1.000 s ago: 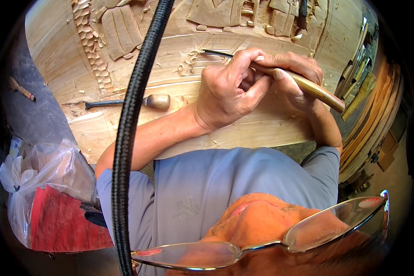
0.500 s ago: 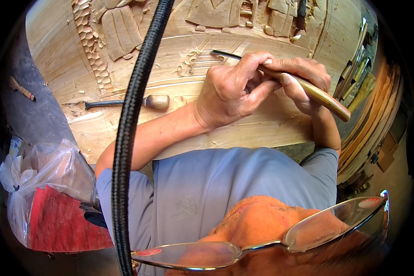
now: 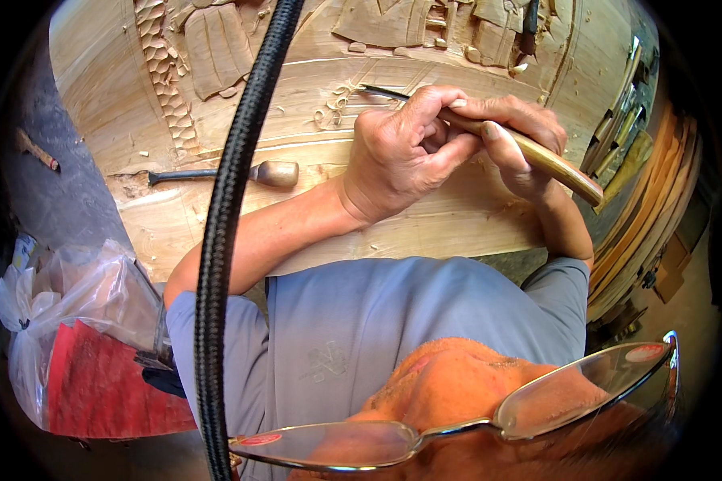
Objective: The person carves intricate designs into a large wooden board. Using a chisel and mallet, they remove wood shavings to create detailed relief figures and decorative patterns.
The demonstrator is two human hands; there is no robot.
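Note:
My two hands grip a carving gouge (image 3: 549,158) with a long, smooth wooden handle, held slantwise. Its narrow dark blade points to the far left and meets the pale wooden panel (image 3: 425,220) beside some thin curled shavings (image 3: 329,112). My left hand (image 3: 409,152) is closed round the front part of the gouge, near the blade. Farther back, my right hand (image 3: 521,140) wraps the handle, whose butt end sticks out past the palm. Straight cut lines run over the panel near the blade tip.
A second chisel (image 3: 274,174) with a rounded wooden handle lies left of my left forearm. Carved relief (image 3: 217,52) covers the panel's far part. Several tools (image 3: 618,132) line its right edge. A plastic bag (image 3: 80,280) and red cloth (image 3: 108,389) sit lower left. A black braided cable (image 3: 231,172) crosses the view.
The gouge and both hands have shifted slightly left and away from me, its tip sliding farther along the panel by the shavings. The whole panel sits a little farther right in view.

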